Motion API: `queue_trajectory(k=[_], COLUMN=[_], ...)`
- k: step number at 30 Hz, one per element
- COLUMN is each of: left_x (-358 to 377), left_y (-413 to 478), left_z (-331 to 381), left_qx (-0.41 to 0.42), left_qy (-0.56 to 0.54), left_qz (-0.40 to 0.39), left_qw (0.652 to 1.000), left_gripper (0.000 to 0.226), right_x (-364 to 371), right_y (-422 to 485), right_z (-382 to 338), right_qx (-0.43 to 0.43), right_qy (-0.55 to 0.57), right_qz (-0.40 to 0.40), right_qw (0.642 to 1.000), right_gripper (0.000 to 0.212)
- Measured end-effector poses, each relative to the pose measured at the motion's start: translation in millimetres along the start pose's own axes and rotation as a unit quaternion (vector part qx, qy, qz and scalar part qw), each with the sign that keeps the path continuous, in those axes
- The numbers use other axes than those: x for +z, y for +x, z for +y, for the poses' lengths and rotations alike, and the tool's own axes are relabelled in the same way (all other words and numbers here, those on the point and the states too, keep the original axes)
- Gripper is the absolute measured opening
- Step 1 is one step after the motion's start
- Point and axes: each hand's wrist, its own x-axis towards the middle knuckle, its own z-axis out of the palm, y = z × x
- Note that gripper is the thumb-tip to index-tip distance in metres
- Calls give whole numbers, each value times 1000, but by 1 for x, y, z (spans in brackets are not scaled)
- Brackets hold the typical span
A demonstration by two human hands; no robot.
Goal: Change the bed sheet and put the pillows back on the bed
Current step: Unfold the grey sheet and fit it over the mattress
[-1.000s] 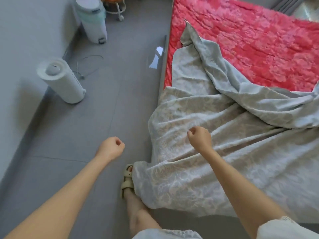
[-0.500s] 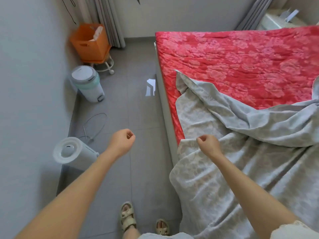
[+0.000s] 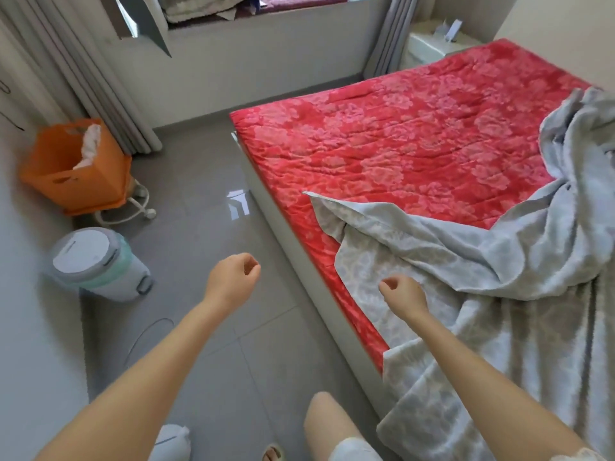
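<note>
The bed carries a red flowered quilted cover [image 3: 416, 134], bare over its far half. A crumpled grey patterned sheet [image 3: 499, 311] lies across the near right part and hangs over the bed's side toward the floor. One corner of it is folded back on the red cover. My right hand [image 3: 404, 296] hovers just above the sheet near the bed's edge, fingers curled, holding nothing. My left hand [image 3: 233, 277] is over the floor left of the bed, also curled and empty. No pillows are in view.
An orange basket [image 3: 76, 168] on a wheeled stand and a white lidded bin [image 3: 96, 264] stand along the left wall. A thin cable [image 3: 146, 334] loops on the grey tile floor. Curtains [image 3: 83, 78] hang at the back left; a pale nightstand [image 3: 429, 48] is behind the bed.
The view has lifted and moved along the bed's side, so more red cover and the far wall show. Both hands stay curled and empty; the sheet has not moved.
</note>
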Motion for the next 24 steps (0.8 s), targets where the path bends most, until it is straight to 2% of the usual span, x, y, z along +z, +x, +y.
queue_trajectory(k=[2, 5, 9, 13, 17, 19, 21, 22, 24], left_x=[14, 40, 79, 116, 144, 156, 169, 171, 176], left_y=[45, 116, 208, 299, 371, 392, 410, 413, 424], left_z=[4, 14, 31, 37, 36, 34, 30, 31, 34], left_qx=[12, 29, 44, 76, 95, 111, 154, 183, 245], left_qy=[-2, 8, 19, 76, 81, 81, 91, 104, 133], left_qz=[-19, -58, -97, -143, -147, -153, -169, -172, -178], left_qw=[1000, 998, 994, 984, 981, 979, 969, 962, 944], left_gripper=[15, 16, 16, 22, 20, 17, 8, 6, 28], right_x=[6, 18, 41, 69, 94, 103, 111, 112, 110], right_y=[30, 90, 188, 291, 375, 401, 414, 413, 407], right_z=[-9, -23, -51, -78, -85, -80, -78, -80, -91], right_qx=[10, 23, 24, 39, 36, 45, 52, 49, 40], right_qy=[-8, -21, -18, -16, -121, -197, -234, -220, -141], right_qz=[-1, -12, -25, -38, -78, -106, -106, -95, -84], right_qw=[1000, 999, 999, 998, 989, 974, 965, 970, 986], right_gripper=[36, 20, 30, 34, 48, 40, 21, 17, 16])
